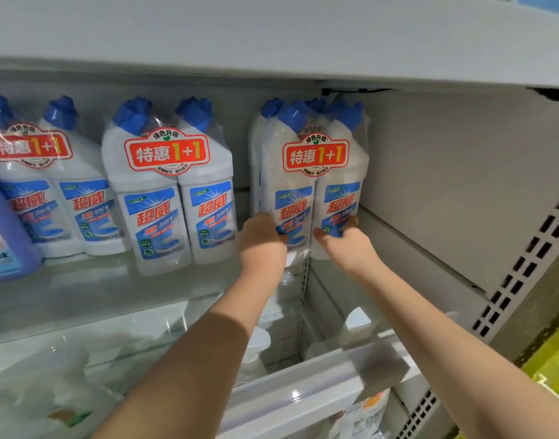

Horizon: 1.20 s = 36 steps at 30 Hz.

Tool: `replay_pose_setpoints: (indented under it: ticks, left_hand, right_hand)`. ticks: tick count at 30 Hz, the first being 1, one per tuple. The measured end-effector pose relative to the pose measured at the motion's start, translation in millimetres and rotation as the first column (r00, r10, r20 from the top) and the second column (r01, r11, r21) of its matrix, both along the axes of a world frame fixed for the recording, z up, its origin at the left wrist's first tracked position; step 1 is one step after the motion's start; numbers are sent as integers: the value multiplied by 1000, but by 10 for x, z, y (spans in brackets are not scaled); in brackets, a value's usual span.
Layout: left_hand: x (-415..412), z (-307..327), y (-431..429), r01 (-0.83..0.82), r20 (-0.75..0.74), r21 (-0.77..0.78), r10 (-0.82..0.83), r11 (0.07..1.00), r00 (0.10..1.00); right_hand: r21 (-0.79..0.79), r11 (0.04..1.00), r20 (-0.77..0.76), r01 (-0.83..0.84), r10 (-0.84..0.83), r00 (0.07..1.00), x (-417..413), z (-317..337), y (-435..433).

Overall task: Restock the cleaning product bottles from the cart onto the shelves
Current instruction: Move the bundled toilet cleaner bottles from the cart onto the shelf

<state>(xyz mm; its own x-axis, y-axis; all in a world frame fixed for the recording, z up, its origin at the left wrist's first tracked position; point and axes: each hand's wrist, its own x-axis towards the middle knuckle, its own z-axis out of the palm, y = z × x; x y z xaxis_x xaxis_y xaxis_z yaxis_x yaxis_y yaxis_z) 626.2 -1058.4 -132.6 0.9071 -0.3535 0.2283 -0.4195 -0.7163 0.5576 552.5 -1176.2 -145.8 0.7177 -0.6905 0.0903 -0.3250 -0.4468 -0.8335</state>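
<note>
Three twin-packs already stand on the shelf (pixel 113 289) and both hands, left (pixel 263 239) and right (pixel 348 245), fingers wrapped round the fourth pack (pixel 313 185), seat it at the row's right end; the cart is out of sight, so what remains I can't tell.

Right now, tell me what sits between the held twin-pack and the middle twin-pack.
Head view: nothing; a bare gap of shelf separates held twin-pack from middle twin-pack.

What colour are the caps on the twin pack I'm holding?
Blue, on the twin pack held by both hands; the head view shows it.
</note>
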Motion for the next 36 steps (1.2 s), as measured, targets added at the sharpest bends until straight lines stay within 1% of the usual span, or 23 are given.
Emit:
replay_pose_setpoints:
  ticks: [5,8,10,13,14,16,17,19,21,23,25,27,29,32,34,36]
  left_hand:
    - [-30,-4,-56,16,62,25,-18,1000,998]
    - [-42,5,-75,4,53,8,-4,1000,999]
    - [-64,19,-92,-4,17,-7,4,1000,1000]
    - [-102,19,-82,6,-105,-77,-14,997,994]
    - [-125,2,-60,21,-141,-104,-36,994,989]
    - [-212,-36,28,75,-158,-142,-97,987,983]
    - [-274,-46,95,106,-154,-139,-127,985,980]
    - [-377,-70,236,146,-148,-86,-158,985,976]
    - [-443,-101,391,175,-129,-26,-177,984,976]
    - [-522,-127,579,193,-129,9,-190,981,973]
    - [-607,-156,785,202,-140,0,-201,979,970]
    - [-714,-145,1001,212,-151,-40,-216,976,965]
    - [-826,-69,1218,232,-194,-81,-244,969,950]
    - [-975,75,1570,271,-252,-79,-283,959,925]
    - [-1087,192,1814,276,-254,-90,-290,957,923]
    - [-1230,300,2068,269,-254,-110,-289,957,923]
  right_hand:
    - [3,999,25,-54,54,998,-96,21,-55]
    - [2,997,28,-79,79,996,-131,17,-71]
    - [7,995,26,-101,101,995,-167,15,-57]
    - [-33,993,-26,-109,108,994,-218,4,1]
    - [-44,993,-56,-111,109,992,-236,-5,15]
    - [-77,990,-94,-116,109,990,-306,2,65]
    - [-99,989,-100,-111,101,990,-349,14,90]
    - [-176,980,-116,-93,74,990,-445,32,127]
    - [-253,963,-163,-98,58,985,-549,71,179]
    - [-287,950,-220,-126,63,973,-660,120,280]
    - [-317,934,-267,-166,80,960,-765,154,421]
    - [-346,918,-271,-196,102,957,-863,178,589]
    - [-365,906,-264,-216,121,957,-968,232,780]
    - [-394,882,-281,-258,151,948,-1107,374,1116]
    - [-382,889,-238,-251,167,957,-1222,459,1363]
    - [-334,909,-190,-250,195,962,-1368,522,1639]
